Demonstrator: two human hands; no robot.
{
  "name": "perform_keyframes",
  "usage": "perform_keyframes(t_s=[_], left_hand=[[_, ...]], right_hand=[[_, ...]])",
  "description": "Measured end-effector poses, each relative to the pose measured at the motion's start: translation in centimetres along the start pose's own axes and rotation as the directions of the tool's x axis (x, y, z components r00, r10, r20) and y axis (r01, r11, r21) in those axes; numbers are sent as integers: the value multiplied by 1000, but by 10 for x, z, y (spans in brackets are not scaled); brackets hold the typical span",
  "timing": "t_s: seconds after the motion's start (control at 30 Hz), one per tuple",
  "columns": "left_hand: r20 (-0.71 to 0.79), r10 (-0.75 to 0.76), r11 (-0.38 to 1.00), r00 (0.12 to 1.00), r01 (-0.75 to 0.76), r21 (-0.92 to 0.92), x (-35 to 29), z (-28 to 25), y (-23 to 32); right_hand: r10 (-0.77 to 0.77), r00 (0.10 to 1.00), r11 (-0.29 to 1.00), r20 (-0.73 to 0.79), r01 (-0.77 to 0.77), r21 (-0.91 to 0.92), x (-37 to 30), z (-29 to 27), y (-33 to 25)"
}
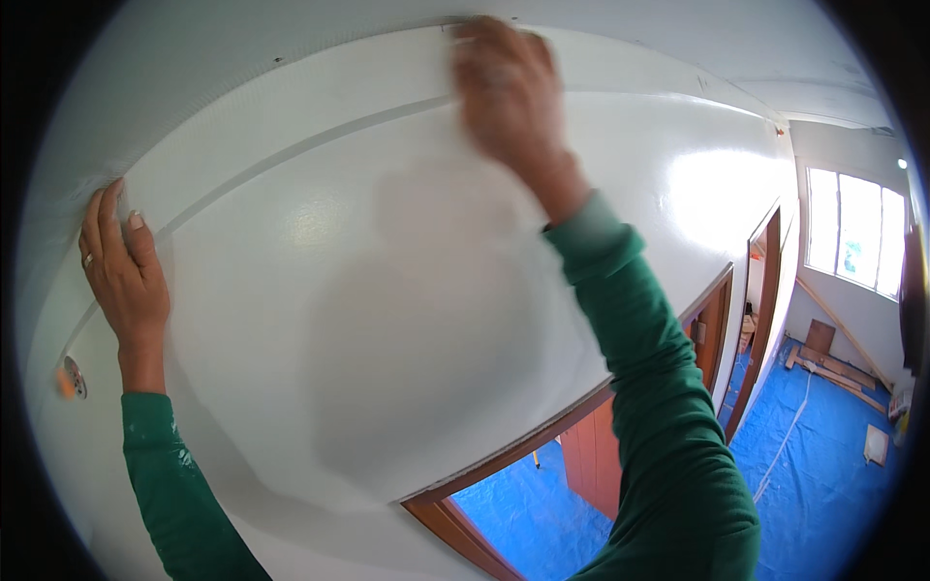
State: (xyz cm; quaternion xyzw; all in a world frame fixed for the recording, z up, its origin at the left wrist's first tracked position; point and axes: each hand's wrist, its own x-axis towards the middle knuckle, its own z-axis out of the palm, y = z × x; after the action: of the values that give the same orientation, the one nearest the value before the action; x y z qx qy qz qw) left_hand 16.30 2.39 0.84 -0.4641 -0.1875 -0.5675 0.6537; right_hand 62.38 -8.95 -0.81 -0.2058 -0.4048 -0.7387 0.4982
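My left hand lies against the white wall at the left, fingers stretched up to the corner where wall and ceiling meet. A pale, finely textured strip that looks like mesh tape runs along that corner toward my right hand. My right hand is raised to the top of the wall, at the ceiling joint. Motion smears its fingers, so their grip and anything in them cannot be made out. A small dark mark shows beside its fingertips.
Below right is a brown-framed doorway with a reddish-brown door. Blue plastic sheeting covers the floor. Wooden boards lie under a bright window. An orange-tipped fitting sticks out of the wall at the left.
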Motion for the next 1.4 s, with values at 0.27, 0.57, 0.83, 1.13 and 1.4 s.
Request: perform_keyframes(t_s=[0.27, 0.57, 0.83, 1.13, 1.4], left_hand=[[5, 4, 999, 1000, -4, 46, -4, 5, -6], [26, 47, 998, 999, -48, 45, -5, 12, -20], [26, 79, 997, 997, -79, 10, -7, 16, -29], [14, 57, 998, 998, -58, 28, -7, 18, -28], [38, 47, 999, 998, -46, -13, -7, 18, -29]], right_hand=[[333, 943, 936, 15, -329, -126, -51, -76, 206], [49, 990, 994, 131, -36, -101, -32, -39, 85], [434, 899, 898, 64, -425, -114, -66, -89, 257], [249, 960, 956, 125, -223, -193, -27, -67, 172], [389, 920, 908, 36, -377, -182, -41, -77, 229]])
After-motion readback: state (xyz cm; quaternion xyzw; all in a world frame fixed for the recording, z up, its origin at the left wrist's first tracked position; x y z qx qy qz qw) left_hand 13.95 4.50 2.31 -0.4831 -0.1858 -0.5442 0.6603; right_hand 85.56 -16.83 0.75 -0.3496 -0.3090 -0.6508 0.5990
